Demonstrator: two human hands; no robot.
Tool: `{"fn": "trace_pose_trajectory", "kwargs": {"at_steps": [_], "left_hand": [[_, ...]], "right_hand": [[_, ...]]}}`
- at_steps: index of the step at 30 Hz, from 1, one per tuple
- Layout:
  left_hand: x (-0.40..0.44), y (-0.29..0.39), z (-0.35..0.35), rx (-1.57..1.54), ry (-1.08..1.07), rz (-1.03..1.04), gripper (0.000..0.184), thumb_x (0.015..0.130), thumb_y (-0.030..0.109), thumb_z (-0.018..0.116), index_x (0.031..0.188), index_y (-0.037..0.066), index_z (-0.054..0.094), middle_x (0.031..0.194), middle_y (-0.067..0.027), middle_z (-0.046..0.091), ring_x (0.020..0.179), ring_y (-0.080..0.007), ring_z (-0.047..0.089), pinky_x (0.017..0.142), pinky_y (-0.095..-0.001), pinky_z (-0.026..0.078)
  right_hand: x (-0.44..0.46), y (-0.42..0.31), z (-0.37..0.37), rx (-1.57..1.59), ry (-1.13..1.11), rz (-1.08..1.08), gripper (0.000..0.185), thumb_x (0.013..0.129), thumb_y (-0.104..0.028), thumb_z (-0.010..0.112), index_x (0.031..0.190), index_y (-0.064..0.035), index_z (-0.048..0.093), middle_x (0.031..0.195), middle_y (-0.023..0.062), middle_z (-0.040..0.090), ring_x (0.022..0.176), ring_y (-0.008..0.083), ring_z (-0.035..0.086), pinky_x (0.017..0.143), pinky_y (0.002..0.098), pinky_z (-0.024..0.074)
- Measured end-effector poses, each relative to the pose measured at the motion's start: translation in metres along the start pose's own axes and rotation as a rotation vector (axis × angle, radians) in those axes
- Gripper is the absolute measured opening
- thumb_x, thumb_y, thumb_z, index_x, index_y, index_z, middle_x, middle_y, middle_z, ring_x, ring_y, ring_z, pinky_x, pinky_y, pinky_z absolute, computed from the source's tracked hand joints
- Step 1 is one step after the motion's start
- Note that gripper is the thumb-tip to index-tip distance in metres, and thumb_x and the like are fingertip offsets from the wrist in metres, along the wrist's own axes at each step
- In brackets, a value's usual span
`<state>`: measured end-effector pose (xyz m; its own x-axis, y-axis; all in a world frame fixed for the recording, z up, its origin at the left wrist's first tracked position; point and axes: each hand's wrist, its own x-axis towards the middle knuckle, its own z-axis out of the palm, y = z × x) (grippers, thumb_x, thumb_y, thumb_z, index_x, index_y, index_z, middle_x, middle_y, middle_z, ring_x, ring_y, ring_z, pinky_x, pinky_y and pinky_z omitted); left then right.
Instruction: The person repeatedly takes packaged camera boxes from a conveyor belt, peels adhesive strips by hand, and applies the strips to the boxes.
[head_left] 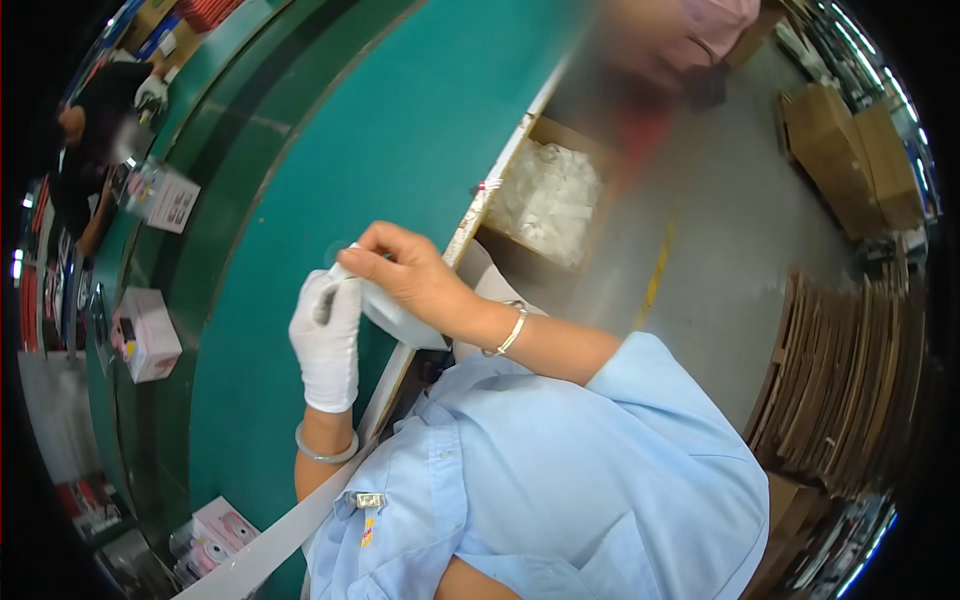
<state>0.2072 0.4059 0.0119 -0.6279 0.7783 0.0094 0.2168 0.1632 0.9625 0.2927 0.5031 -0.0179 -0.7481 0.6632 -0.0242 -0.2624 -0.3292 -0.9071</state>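
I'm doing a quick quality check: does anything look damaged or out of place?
The white fabric glove on the left hand has a dark grey patch, odd against the pale cloth; I can't tell whether it's grime or a hole. The right hand, oddly, is bare.

Open room: the green surface (270, 210) is offering passage beyond the hands.
Near middle: the left hand (328, 335) and right hand (415, 275) are blocking the way.
Lower left: pink-and-white boxes (225, 527) are obstructing.
Right side: an open carton (522, 262) is standing past the rim (470, 222).
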Motion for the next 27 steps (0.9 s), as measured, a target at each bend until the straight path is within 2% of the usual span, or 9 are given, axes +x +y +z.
{"fn": "trace_pose_trajectory", "kwargs": {"at_steps": [1, 4, 6, 8, 10, 12, 17, 22, 27], "left_hand": [[0.002, 0.003, 0.006, -0.038, 0.039, -0.017, 0.010, 0.087, 0.006, 0.057, 0.080, 0.001, 0.052, 0.075, 0.0031, 0.038, 0.068, -0.0045, 0.038, 0.061, -0.0189, 0.033], [0.004, 0.000, -0.006, -0.030, 0.057, -0.013, 0.011, 0.087, 0.006, 0.056, 0.079, 0.001, 0.051, 0.075, 0.0037, 0.037, 0.068, -0.0038, 0.037, 0.061, -0.0193, 0.033], [0.006, 0.003, 0.001, -0.016, 0.077, -0.005, 0.008, 0.087, 0.005, 0.056, 0.080, 0.001, 0.053, 0.075, 0.0023, 0.040, 0.069, -0.0056, 0.040, 0.062, -0.0197, 0.035], [0.010, 0.006, 0.009, 0.131, 0.050, 0.179, 0.005, 0.085, 0.005, 0.057, 0.083, 0.000, 0.055, 0.076, -0.0009, 0.045, 0.068, -0.0094, 0.045, 0.063, -0.0219, 0.038], [0.016, -0.002, 0.012, 0.127, -0.011, 0.179, 0.003, 0.084, 0.004, 0.058, 0.086, 0.001, 0.057, 0.077, -0.0046, 0.050, 0.068, -0.0137, 0.049, 0.063, -0.0247, 0.041], [0.021, -0.008, 0.018, 0.118, -0.007, 0.248, 0.004, 0.083, 0.003, 0.059, 0.086, 0.002, 0.058, 0.077, -0.0055, 0.051, 0.067, -0.0149, 0.050, 0.061, -0.0263, 0.042], [0.026, -0.006, 0.024, 0.129, -0.025, 0.251, 0.006, 0.081, 0.003, 0.061, 0.086, 0.002, 0.058, 0.076, -0.0055, 0.051, 0.069, -0.0154, 0.050, 0.063, -0.0267, 0.041], [0.028, 0.001, 0.021, 0.163, -0.025, 0.216, 0.004, 0.081, 0.003, 0.061, 0.083, 0.001, 0.058, 0.073, -0.0065, 0.050, 0.067, -0.0160, 0.050, 0.062, -0.0269, 0.041], [0.031, 0.006, 0.016, 0.165, -0.071, 0.184, 0.005, 0.081, 0.003, 0.062, 0.081, 0.000, 0.057, 0.071, -0.0044, 0.048, 0.063, -0.0132, 0.047, 0.057, -0.0260, 0.039]], "right_hand": [[-0.003, -0.007, -0.005, 0.009, -0.001, 0.034, 0.022, 0.087, -0.025, 0.060, 0.083, -0.0047, 0.054, 0.077, -0.0016, 0.051, 0.072, 0.0063, 0.044, 0.064, 0.0222, 0.0387], [-0.013, -0.008, 0.005, 0.035, -0.007, 0.070, 0.023, 0.088, -0.027, 0.058, 0.092, -0.0044, 0.054, 0.081, -0.0002, 0.052, 0.073, 0.0070, 0.046, 0.065, 0.0228, 0.0408], [-0.015, -0.008, 0.001, 0.064, -0.033, 0.089, 0.025, 0.089, -0.028, 0.057, 0.098, -0.0044, 0.053, 0.083, 0.0004, 0.052, 0.072, 0.0073, 0.048, 0.064, 0.0232, 0.0421], [-0.015, -0.011, -0.006, 0.301, -0.058, 0.200, 0.031, 0.090, -0.030, 0.055, 0.106, -0.0049, 0.050, 0.085, 0.0014, 0.053, 0.068, 0.0066, 0.051, 0.058, 0.0223, 0.0446], [-0.013, -0.008, -0.011, 0.246, -0.038, 0.217, 0.033, 0.090, -0.032, 0.054, 0.109, -0.0056, 0.048, 0.084, 0.0008, 0.053, 0.063, 0.0053, 0.052, 0.051, 0.0205, 0.0443], [-0.015, -0.020, -0.012, 0.168, 0.003, 0.218, 0.033, 0.091, -0.033, 0.054, 0.108, -0.0059, 0.049, 0.080, -0.0006, 0.053, 0.058, 0.0043, 0.050, 0.047, 0.0179, 0.0404], [-0.011, -0.028, -0.023, 0.132, 0.035, 0.224, 0.026, 0.090, -0.030, 0.055, 0.101, -0.0064, 0.053, 0.073, -0.0034, 0.052, 0.052, 0.0011, 0.042, 0.044, 0.0158, 0.0335], [-0.003, -0.022, -0.024, 0.151, 0.085, 0.199, 0.019, 0.090, -0.026, 0.055, 0.095, -0.0081, 0.056, 0.075, -0.0051, 0.054, 0.057, -0.0004, 0.044, 0.045, 0.0155, 0.0345], [0.005, -0.027, -0.028, 0.193, -0.019, 0.240, 0.023, 0.090, -0.032, 0.056, 0.095, -0.0098, 0.056, 0.072, -0.0066, 0.050, 0.056, -0.0014, 0.041, 0.043, 0.0148, 0.0313]]}}
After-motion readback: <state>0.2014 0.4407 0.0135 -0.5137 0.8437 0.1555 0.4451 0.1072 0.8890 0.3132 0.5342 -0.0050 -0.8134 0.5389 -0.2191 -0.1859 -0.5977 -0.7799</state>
